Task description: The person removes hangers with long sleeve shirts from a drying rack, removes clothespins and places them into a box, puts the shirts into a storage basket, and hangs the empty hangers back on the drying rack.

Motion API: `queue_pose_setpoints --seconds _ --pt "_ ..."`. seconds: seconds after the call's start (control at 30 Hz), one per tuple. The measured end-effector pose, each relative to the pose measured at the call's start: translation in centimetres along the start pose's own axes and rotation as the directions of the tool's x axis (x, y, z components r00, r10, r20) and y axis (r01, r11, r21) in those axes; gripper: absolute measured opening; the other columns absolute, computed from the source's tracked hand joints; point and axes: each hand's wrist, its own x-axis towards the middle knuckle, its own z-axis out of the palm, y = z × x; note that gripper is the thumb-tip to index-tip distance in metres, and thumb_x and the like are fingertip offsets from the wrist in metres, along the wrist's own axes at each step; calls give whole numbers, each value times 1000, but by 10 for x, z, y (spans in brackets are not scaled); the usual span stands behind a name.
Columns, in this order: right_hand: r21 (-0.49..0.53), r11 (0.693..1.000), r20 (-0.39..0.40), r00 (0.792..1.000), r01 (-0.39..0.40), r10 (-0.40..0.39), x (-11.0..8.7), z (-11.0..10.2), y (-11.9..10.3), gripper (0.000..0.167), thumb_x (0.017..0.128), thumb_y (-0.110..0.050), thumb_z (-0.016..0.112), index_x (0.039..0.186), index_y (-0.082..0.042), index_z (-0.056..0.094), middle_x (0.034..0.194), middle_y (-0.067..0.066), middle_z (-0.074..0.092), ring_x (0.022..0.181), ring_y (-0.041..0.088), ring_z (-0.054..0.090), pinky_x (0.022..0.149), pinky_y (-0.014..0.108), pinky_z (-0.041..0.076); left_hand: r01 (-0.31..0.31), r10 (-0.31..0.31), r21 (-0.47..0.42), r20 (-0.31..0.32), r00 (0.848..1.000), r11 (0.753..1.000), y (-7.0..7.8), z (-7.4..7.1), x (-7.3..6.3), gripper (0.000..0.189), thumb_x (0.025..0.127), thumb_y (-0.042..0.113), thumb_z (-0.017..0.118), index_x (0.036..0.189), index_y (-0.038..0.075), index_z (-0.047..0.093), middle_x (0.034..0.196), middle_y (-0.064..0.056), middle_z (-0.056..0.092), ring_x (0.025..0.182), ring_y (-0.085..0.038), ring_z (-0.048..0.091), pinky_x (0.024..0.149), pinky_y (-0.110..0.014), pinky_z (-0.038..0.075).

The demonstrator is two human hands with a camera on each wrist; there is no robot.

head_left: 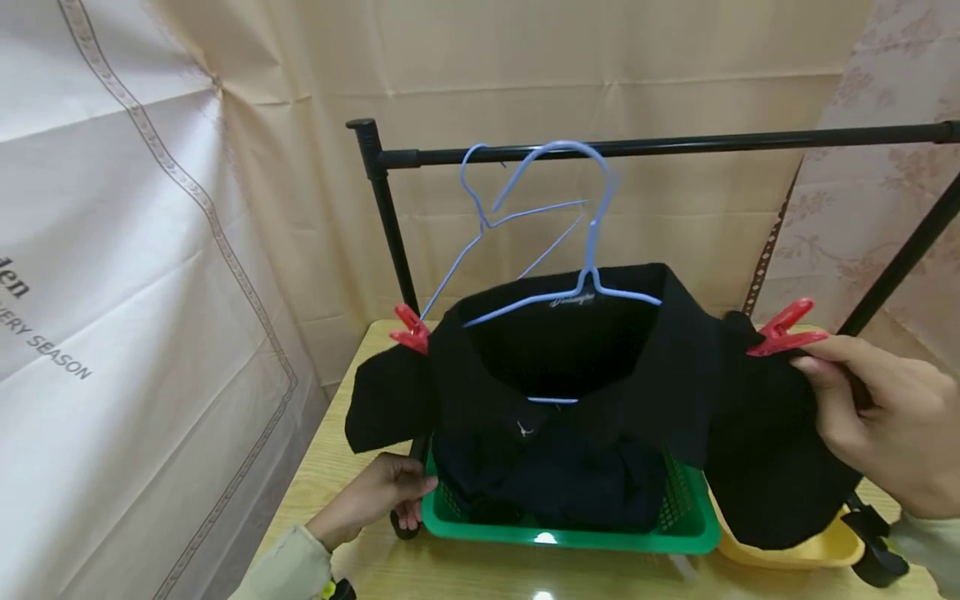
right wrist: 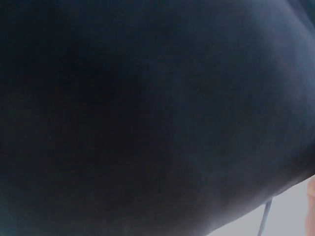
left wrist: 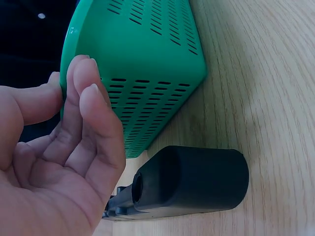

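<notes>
A black collared shirt (head_left: pixel 570 467) hangs on a blue hanger (head_left: pixel 592 242), its lower part bunched in the green basket (head_left: pixel 570 537). Red clothespins sit on both shoulders, one clothespin (head_left: pixel 411 329) at left and another clothespin (head_left: pixel 786 329) at right. My right hand (head_left: pixel 892 417) pinches the shirt at its shoulder, fingertips right by the right clothespin. Dark shirt cloth (right wrist: pixel 147 118) fills most of the right wrist view. With thumb and fingers, my left hand (left wrist: pixel 69 132) pinches the basket's rim at its left side.
A black rack's rail (head_left: pixel 675 144) crosses behind, overlapped by the hanger's hook. Another blue hanger (head_left: pixel 471 242) hangs from it at left. The rack's black foot (left wrist: pixel 197 177) stands beside the basket on the wooden table (left wrist: pixel 266 98). A yellow basin (head_left: pixel 817 550) is at right.
</notes>
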Motion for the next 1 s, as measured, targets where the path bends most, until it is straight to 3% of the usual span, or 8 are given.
queue_pose_setpoints --seconds 0.27,0.47,0.53,0.73,0.93,1.0 --pt "184 983 -3 1000 27 -27 -37 36 0 59 106 -45 55 86 8 71 72 10 65 52 -4 35 50 12 28 -15 15 -38 6 1000 999 -1 1 -1 27 104 24 64 93 -1 66 73 -9 67 64 -18 66 59 -30 55" --pt "228 974 51 999 -11 -1 -66 54 2 53 106 -43 54 92 3 74 82 8 72 58 -4 44 54 13 37 -24 24 -40 2 1000 999 -2 3 -3 26 104 20 63 98 -5 69 74 -9 68 65 -17 66 60 -29 55" --pt "233 972 81 997 -32 14 -74 58 3 51 106 -44 53 95 1 75 86 7 73 62 -5 47 57 12 39 -23 23 -32 -9 1000 999 -3 3 -4 26 104 19 63 99 -5 70 75 -9 68 64 -17 65 60 -31 56" --pt "236 966 196 979 -104 58 -93 65 6 48 107 -45 49 102 -5 75 93 1 74 78 -4 61 82 8 47 -20 19 -19 -53 998 1000 -5 2 -3 25 103 17 64 97 -6 72 77 -9 69 64 -19 66 61 -36 57" --pt "195 968 290 952 -160 99 -110 71 4 8 101 -15 68 103 -10 73 93 1 74 79 -1 64 83 9 48 -9 9 0 -78 997 1000 -3 3 -5 26 101 14 64 83 -4 71 75 -10 69 61 -17 65 61 -36 56" --pt "187 969 302 948 -160 98 -114 74 5 12 93 -3 75 102 -11 73 93 -2 73 77 1 63 80 10 49 -7 9 24 -88 996 1000 -2 3 -6 26 100 13 64 81 -3 71 74 -11 69 60 -16 65 62 -38 57"
